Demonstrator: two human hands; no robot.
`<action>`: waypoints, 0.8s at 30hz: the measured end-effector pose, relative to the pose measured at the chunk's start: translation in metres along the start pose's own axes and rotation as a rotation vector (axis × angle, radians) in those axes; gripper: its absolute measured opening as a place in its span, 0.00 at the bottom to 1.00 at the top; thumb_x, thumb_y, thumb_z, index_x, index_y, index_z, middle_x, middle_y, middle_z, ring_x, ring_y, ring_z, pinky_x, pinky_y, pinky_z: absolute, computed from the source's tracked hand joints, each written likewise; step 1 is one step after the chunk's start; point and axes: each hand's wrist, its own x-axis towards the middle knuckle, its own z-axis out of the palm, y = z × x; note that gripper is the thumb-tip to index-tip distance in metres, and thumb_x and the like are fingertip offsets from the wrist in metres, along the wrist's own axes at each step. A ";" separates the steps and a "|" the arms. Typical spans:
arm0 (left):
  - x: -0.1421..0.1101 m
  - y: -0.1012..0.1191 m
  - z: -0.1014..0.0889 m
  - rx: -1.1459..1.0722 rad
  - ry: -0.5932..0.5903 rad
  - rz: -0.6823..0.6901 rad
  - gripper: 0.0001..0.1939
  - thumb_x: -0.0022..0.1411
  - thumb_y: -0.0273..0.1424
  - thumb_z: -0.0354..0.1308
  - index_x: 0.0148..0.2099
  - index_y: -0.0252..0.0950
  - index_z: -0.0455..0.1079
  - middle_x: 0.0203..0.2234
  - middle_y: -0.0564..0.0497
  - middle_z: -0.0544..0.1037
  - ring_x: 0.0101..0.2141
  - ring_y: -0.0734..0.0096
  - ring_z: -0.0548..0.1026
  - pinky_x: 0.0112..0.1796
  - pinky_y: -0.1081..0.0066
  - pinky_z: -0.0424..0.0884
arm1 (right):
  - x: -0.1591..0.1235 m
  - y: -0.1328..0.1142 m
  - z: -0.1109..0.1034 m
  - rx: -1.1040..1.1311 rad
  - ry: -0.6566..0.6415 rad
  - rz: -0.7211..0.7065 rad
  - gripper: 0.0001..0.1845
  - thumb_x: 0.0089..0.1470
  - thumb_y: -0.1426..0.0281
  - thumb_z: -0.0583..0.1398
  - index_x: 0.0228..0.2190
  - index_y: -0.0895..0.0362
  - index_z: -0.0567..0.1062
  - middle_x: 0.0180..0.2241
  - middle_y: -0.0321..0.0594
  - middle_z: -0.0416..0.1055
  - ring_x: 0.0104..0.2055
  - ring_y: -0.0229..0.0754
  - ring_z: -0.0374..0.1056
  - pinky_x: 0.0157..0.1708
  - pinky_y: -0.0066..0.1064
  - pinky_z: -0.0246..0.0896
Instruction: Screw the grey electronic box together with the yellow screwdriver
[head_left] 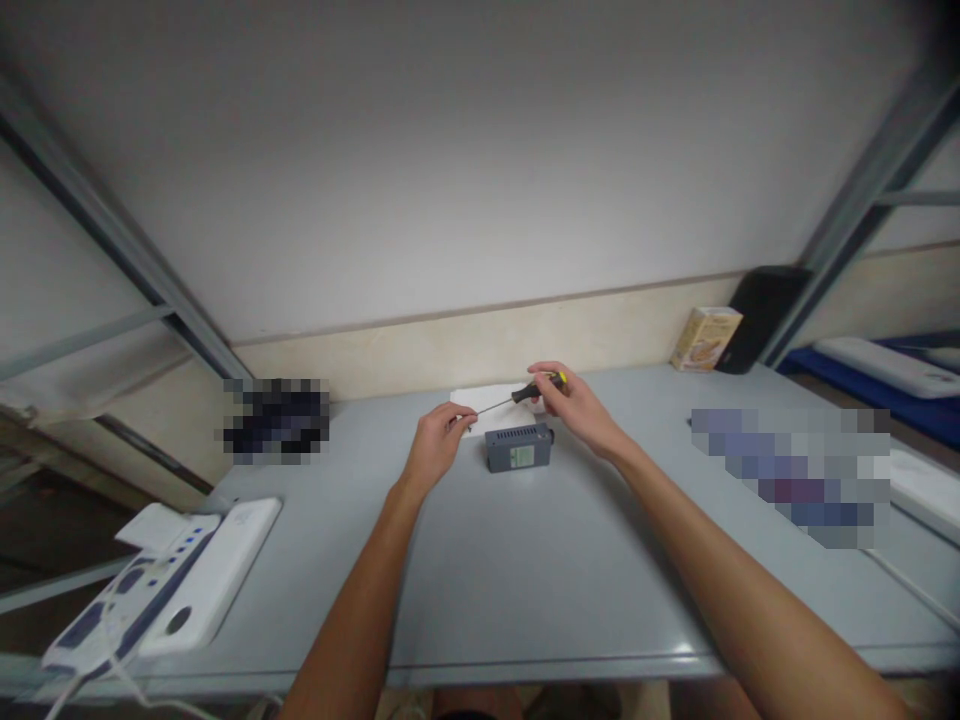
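Observation:
My right hand (564, 400) is closed around the black and yellow handle of a screwdriver (525, 392), whose thin shaft slants down to the left. At the shaft's tip, the fingers of my left hand (441, 436) are pinched together; a tiny dark piece shows just below them, too small to name. Just in front of the hands a dark grey metal box (519, 448) stands on the table, with slots along its top, a pale label on its front and a dark knob at its right end. Behind it lies a white sheet (491, 405), partly covered by my hands.
On the left of the grey table (517, 580) lie a white power strip (135, 590) with cables and a white flat device (217, 575). A yellowish carton (705, 338) leans near a black case (761, 315) at the back right. Blurred-out items lie at both sides.

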 end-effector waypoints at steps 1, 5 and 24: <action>0.000 0.004 0.001 -0.019 0.002 0.010 0.10 0.68 0.34 0.59 0.39 0.37 0.80 0.38 0.48 0.83 0.39 0.65 0.77 0.43 0.66 0.70 | 0.000 -0.003 0.000 -0.001 0.050 -0.043 0.28 0.58 0.46 0.61 0.48 0.54 0.72 0.29 0.35 0.70 0.27 0.36 0.59 0.26 0.29 0.53; -0.003 0.025 0.010 -0.089 -0.012 0.065 0.12 0.68 0.37 0.60 0.49 0.40 0.80 0.45 0.46 0.82 0.43 0.63 0.76 0.46 0.64 0.71 | 0.001 -0.018 -0.005 0.016 0.288 -0.190 0.23 0.58 0.47 0.60 0.41 0.53 0.71 0.29 0.35 0.68 0.26 0.36 0.60 0.26 0.29 0.55; -0.017 0.041 0.041 0.035 -0.206 0.274 0.15 0.72 0.37 0.57 0.57 0.42 0.75 0.52 0.47 0.80 0.53 0.61 0.75 0.55 0.59 0.67 | -0.005 -0.023 -0.036 -0.223 0.463 -0.340 0.15 0.63 0.56 0.59 0.31 0.54 0.70 0.22 0.30 0.60 0.24 0.35 0.57 0.26 0.29 0.53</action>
